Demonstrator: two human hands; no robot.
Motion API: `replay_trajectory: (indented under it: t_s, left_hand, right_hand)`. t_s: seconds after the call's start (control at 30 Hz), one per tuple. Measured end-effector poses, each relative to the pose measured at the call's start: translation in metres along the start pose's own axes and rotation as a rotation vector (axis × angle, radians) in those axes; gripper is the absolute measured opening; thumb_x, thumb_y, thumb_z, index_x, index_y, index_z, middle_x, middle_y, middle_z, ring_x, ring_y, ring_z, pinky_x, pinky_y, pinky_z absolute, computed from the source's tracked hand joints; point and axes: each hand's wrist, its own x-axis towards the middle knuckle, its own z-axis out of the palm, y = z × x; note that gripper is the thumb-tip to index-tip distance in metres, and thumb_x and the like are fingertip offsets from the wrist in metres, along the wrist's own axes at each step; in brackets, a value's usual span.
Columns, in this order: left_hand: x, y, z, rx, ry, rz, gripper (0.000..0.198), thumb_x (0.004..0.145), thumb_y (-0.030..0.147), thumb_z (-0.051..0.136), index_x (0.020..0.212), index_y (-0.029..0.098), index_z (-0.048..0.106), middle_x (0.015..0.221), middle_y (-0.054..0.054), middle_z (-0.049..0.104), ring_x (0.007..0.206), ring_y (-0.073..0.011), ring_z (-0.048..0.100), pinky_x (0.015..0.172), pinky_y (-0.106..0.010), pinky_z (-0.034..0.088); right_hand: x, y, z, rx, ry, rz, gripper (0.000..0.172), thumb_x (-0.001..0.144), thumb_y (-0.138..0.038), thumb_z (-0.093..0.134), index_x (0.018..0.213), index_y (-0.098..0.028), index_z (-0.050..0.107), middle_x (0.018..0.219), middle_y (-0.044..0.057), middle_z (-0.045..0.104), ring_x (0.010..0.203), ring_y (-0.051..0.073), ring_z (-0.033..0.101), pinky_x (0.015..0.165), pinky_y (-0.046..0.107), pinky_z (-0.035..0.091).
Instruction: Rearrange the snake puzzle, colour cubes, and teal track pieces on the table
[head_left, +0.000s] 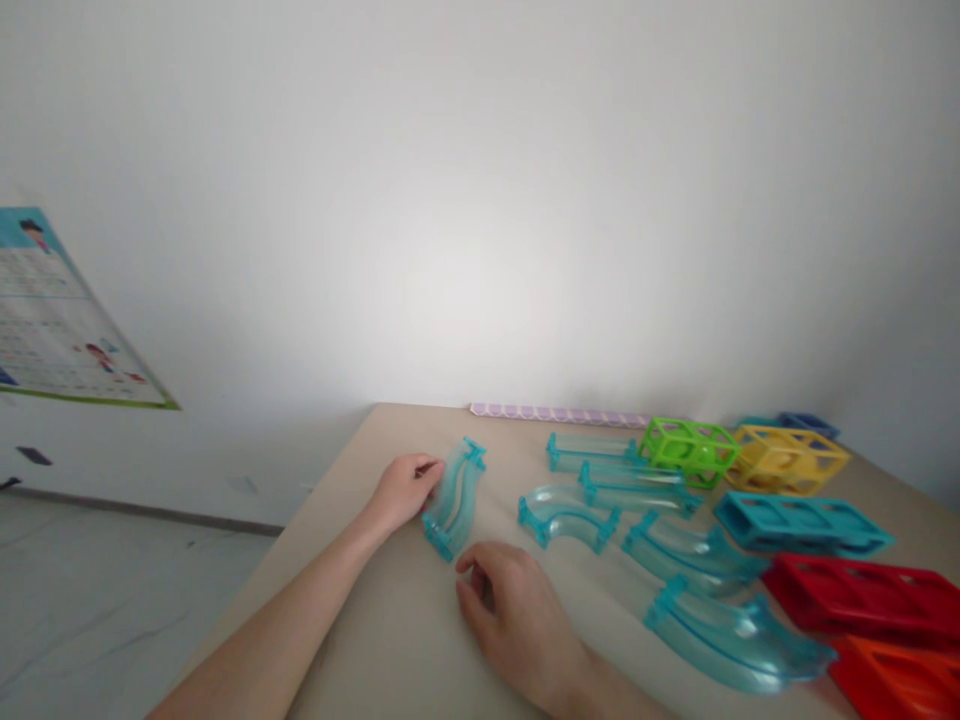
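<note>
A translucent teal S-shaped marble-run track piece lies on the table between my hands. My left hand is at its left edge, fingers curled and closed against the side; the fingertips are partly hidden. Close to the near end of the same piece is my right hand, its fingers bent, with a gap between thumb and index finger and nothing visible in it. To the right, a curved track piece rests on the tabletop, with straight track pieces behind it and larger curved track pieces nearer.
Green, yellow, teal, red and orange open-frame blocks stand on the table's right side. A purple patterned strip runs along the back edge by the wall. The table ends at the left above the floor.
</note>
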Motion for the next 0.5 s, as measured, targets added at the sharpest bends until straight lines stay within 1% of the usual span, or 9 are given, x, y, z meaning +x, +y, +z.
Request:
replay_trajectory:
  t_s: [0.07, 0.13, 0.23, 0.3, 0.4, 0.5]
  left_hand:
    - [0.000, 0.001, -0.004, 0.035, 0.047, 0.005, 0.033, 0.079, 0.046, 0.054, 0.069, 0.016, 0.063, 0.052, 0.002, 0.053, 0.048, -0.0129, 0.046, 0.047, -0.023, 0.033]
    - [-0.001, 0.004, -0.006, 0.054, 0.058, 0.013, 0.034, 0.079, 0.047, 0.054, 0.066, 0.016, 0.062, 0.051, 0.003, 0.050, 0.048, -0.0126, 0.045, 0.047, -0.023, 0.031]
    - [-0.005, 0.008, -0.005, 0.071, 0.008, 0.032, 0.029, 0.069, 0.041, 0.067, 0.058, 0.016, 0.058, 0.052, 0.004, 0.049, 0.051, -0.0116, 0.043, 0.049, -0.023, 0.030]
    - [-0.007, 0.010, -0.002, 0.064, -0.040, 0.030, 0.029, 0.064, 0.037, 0.072, 0.052, 0.016, 0.055, 0.050, 0.005, 0.047, 0.052, -0.0109, 0.042, 0.049, -0.023, 0.029]
    - [-0.011, 0.013, 0.003, 0.010, -0.097, -0.017, 0.029, 0.068, 0.037, 0.068, 0.055, 0.016, 0.053, 0.049, 0.005, 0.045, 0.050, -0.0105, 0.043, 0.049, -0.022, 0.031]
    - [-0.013, 0.014, 0.003, -0.076, -0.149, -0.089, 0.028, 0.072, 0.041, 0.063, 0.063, 0.015, 0.056, 0.055, 0.002, 0.052, 0.051, -0.0107, 0.048, 0.050, -0.022, 0.037]
  right_hand:
    - [0.000, 0.000, 0.001, 0.005, -0.002, -0.001, 0.016, 0.079, -0.013, 0.054, 0.087, -0.019, 0.066, 0.074, 0.001, 0.066, 0.068, 0.014, 0.058, 0.065, 0.023, 0.038]
    - [0.000, 0.000, 0.001, 0.008, -0.003, 0.003, 0.015, 0.078, -0.012, 0.054, 0.086, -0.019, 0.066, 0.074, 0.001, 0.066, 0.068, 0.014, 0.057, 0.064, 0.023, 0.038]
    - [0.001, 0.001, 0.002, 0.004, -0.002, 0.000, 0.015, 0.079, -0.013, 0.054, 0.085, -0.019, 0.066, 0.074, 0.001, 0.066, 0.067, 0.014, 0.057, 0.064, 0.023, 0.037]
    - [0.002, 0.001, 0.002, 0.000, -0.003, -0.001, 0.015, 0.079, -0.013, 0.054, 0.085, -0.019, 0.066, 0.074, 0.000, 0.066, 0.067, 0.014, 0.057, 0.064, 0.023, 0.037]
    - [0.002, 0.002, 0.002, -0.006, -0.008, 0.002, 0.015, 0.078, -0.012, 0.054, 0.084, -0.019, 0.065, 0.074, 0.000, 0.066, 0.067, 0.014, 0.057, 0.065, 0.024, 0.038]
    - [0.001, 0.001, 0.002, -0.008, -0.009, 0.000, 0.015, 0.079, -0.014, 0.053, 0.086, -0.019, 0.065, 0.074, 0.000, 0.066, 0.067, 0.014, 0.057, 0.065, 0.024, 0.038]
